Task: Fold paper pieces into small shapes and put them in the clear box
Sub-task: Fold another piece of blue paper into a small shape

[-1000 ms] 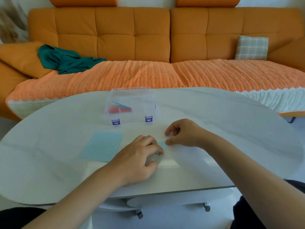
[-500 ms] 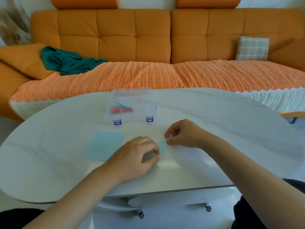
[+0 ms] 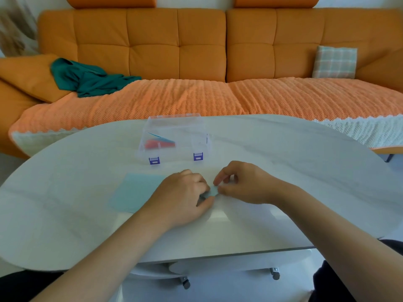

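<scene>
Currently my left hand [image 3: 181,199] and right hand [image 3: 246,184] are pinching a blue paper piece [image 3: 212,191] mid-fold; folded shapes [image 3: 160,142] are lying in the clear box [image 3: 174,127], another sheet [image 3: 135,192] is waiting.

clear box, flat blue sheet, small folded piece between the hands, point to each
clear box [image 3: 176,155]: head view, front wall, midway along.
flat blue sheet [image 3: 134,192]: head view, middle of its visible part.
small folded piece [image 3: 212,191]: head view, the exposed blue tip.
</scene>
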`<state>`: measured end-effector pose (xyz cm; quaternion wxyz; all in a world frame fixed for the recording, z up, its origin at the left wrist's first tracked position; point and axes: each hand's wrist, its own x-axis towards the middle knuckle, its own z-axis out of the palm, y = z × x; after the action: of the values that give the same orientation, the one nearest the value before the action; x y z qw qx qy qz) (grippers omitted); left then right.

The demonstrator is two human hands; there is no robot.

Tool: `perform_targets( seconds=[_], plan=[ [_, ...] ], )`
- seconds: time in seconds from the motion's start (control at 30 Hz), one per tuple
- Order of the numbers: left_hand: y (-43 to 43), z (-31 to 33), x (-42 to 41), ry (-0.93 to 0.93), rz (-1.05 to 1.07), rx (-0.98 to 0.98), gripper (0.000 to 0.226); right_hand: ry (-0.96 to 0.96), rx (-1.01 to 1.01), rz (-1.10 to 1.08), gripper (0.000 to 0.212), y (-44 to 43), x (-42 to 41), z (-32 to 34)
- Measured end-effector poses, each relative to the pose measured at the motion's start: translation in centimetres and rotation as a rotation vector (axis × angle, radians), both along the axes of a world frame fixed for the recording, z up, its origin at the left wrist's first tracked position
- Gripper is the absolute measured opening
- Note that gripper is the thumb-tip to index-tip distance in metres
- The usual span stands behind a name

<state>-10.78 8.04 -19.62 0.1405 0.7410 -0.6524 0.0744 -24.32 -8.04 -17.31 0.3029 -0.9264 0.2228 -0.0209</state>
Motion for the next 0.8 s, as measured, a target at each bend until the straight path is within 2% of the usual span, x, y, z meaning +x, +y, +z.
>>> perform_targets(
  seconds=[0.1, 0.23, 0.4, 0.53, 0.6, 0.67, 0.8],
  plan=[
    [0.2, -0.2, 0.3, 0.002, 0.007, -0.102, 0.042, -0.030, -0.011, 0.053, 0.019, -0.2, -0.2, -0.1],
    [0.3, 0.0, 0.5, 0.074, 0.028, -0.125, 0.042, -0.151, 0.000, 0.049, 0.004, 0.2, 0.0, -0.5],
    [0.9, 1.6, 0.3, 0.503, 0.111, -0.250, 0.016, -0.237, 0.095, 0.009, 0.005, 0.9, 0.0, 0.6],
    [1.1, 2.7, 0.3, 0.819, 0.195, -0.216, 0.017, -0.319, 0.245, -0.017, 0.012, 1.2, -0.1, 1.5],
    [1.2, 2.9, 0.2, 0.941, 0.202, -0.184, 0.021, -0.338, 0.259, -0.027, 0.012, 1.5, -0.2, 1.7],
    [1.2, 2.9, 0.2, 0.957, 0.199, -0.191, 0.021, -0.358, 0.239, -0.032, 0.010, 1.9, -0.1, 1.6],
    [1.1, 2.5, -0.4, 0.856, 0.188, -0.217, 0.020, -0.416, 0.208, -0.059, 0.012, 3.0, 0.2, 1.1]
  ],
)
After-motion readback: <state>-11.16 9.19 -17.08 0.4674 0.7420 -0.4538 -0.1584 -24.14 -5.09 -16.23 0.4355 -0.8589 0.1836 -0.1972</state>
